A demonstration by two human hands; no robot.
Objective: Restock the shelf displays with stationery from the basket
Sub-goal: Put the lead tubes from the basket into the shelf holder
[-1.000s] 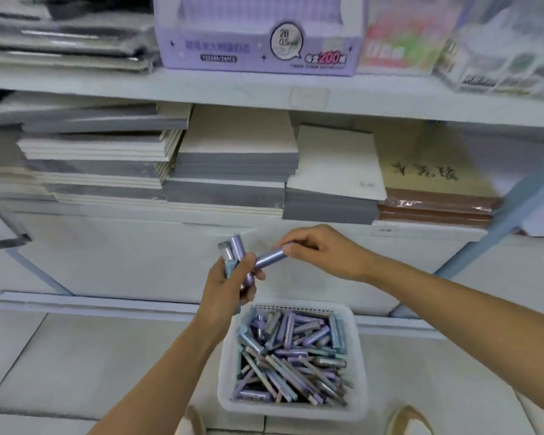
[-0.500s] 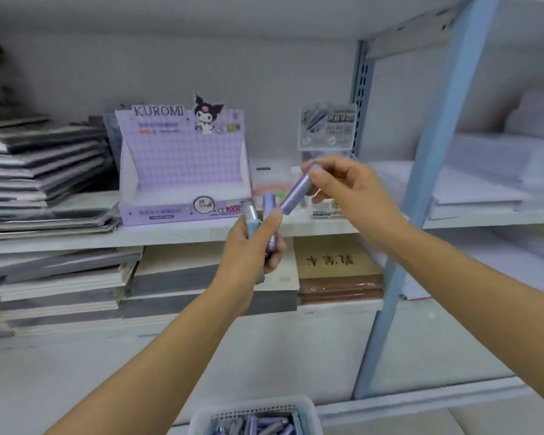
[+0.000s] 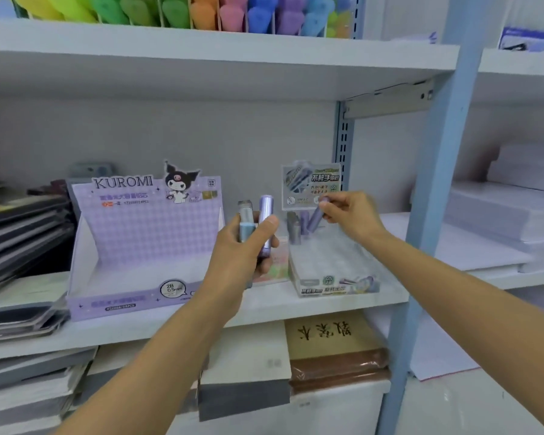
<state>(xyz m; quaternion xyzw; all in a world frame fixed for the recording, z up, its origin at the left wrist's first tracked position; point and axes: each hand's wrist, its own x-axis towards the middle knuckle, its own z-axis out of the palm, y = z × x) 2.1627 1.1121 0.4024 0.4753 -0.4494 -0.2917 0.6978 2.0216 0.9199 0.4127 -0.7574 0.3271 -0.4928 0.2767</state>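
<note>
Glossy plastic tubes, printed cardboard display box, painted-metal shelf

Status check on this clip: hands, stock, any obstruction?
Left hand gripping several lead tubes upright. Right hand holding one purple tube, tilted at the small display box, beside tubes already standing there. Path unobstructed.

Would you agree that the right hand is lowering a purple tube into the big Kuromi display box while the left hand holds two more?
Not quite: the head view shows the right hand putting its purple tube into the small clear display box, not the Kuromi box. The left hand does hold two.
</note>
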